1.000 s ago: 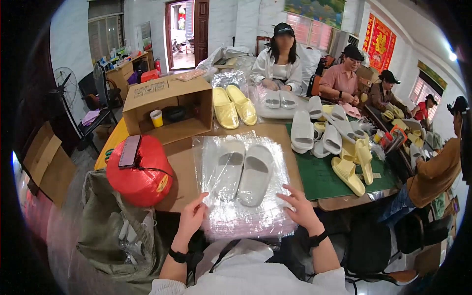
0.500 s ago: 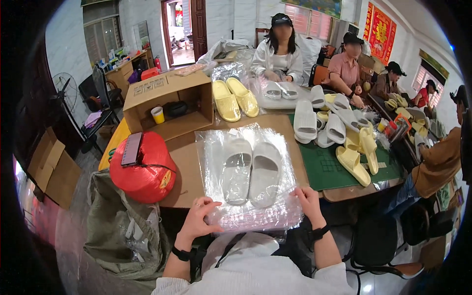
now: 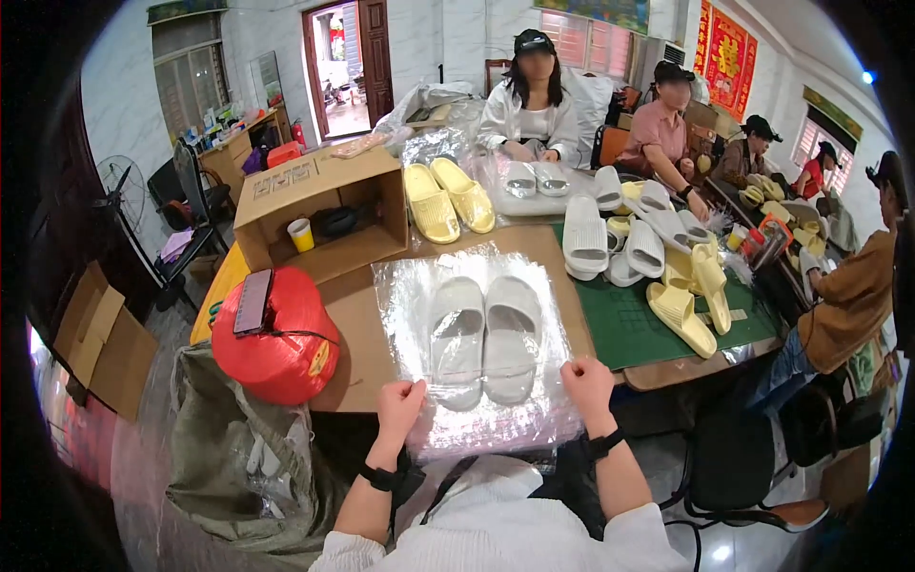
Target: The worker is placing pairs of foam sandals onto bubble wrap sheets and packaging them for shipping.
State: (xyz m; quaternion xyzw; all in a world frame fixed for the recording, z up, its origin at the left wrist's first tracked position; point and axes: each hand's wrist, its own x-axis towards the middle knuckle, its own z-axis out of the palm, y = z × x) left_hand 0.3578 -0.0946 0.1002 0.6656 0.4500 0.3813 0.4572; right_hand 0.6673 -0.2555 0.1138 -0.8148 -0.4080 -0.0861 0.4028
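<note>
A pair of grey slide slippers [image 3: 457, 329] lies side by side inside a clear plastic bag [image 3: 396, 310], directly in front of me. Beneath it is a stack of clear bags [image 3: 496, 434] with pinkish edges, reaching to the near table edge. My left hand [image 3: 400, 405] is closed at the bag's left side, level with the near ends of the slippers. On the opposite side my right hand [image 3: 588, 386] pinches the bag's right edge. The plastic runs stretched between the two hands across the slippers.
To the left stand a red twine roll [image 3: 276, 353] with a phone [image 3: 254, 303] on it and an open cardboard box [image 3: 324, 176]. Yellow slippers [image 3: 434, 205] lie beyond the bag. Loose grey slippers [image 3: 586, 236] lie on a green mat [image 3: 620, 334] at right. Several co-workers [image 3: 529, 105] sit around.
My left hand has gone from spread fingers at the bag's near left corner to a closed grip farther up its side. The right hand has shifted slightly away from me, fingers more closed.
</note>
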